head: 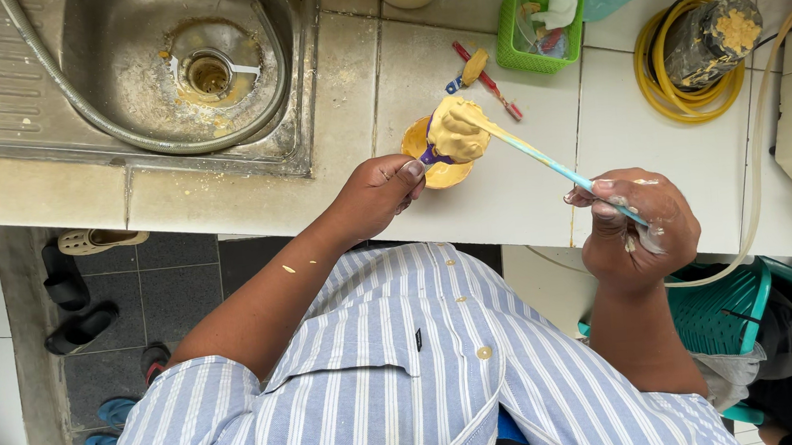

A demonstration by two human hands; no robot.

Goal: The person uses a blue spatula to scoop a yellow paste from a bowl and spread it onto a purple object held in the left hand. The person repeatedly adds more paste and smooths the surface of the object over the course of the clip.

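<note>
The left hand (377, 196) grips a purple-handled tool heaped with yellow paste (456, 131) over a small yellow bowl (435, 159) on the white tiled surface (506, 196). The right hand (638, 229) clenches a long light-blue spatula (540, 157), its axis slanting up-left into the paste.

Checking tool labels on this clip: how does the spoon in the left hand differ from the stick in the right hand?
The spoon has a short purple handle; the stick is long, thin and light blue. The spoon's bowl is heaped with yellow paste; the stick only carries a smear along its length, its tip pressed into that heap. The left hand pinches the spoon close to the bowl; the right hand grips the stick at its far end. Both are coated in the same yellow paste.
</note>
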